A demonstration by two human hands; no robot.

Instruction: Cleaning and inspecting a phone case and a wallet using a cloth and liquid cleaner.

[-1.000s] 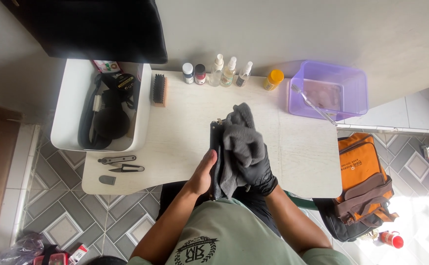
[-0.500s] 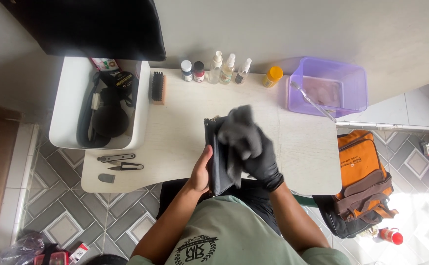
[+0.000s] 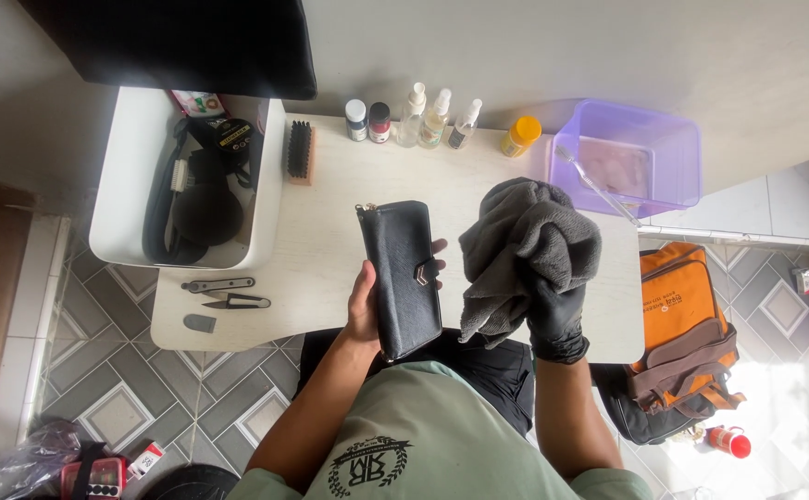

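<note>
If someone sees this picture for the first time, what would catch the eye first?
At the centre, the bare left hand holds up a long black wallet, while the black-gloved right hand beside it grips a bunched grey cloth. At the white table's far right stands a translucent purple tub.

White table [image 3: 330,199] against pale wall [image 3: 553,56], grey patterned floor tiles [image 3: 118,407]

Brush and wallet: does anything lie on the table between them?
No. The head view shows bare white table between the brush and the black wallet in the left hand.
</note>
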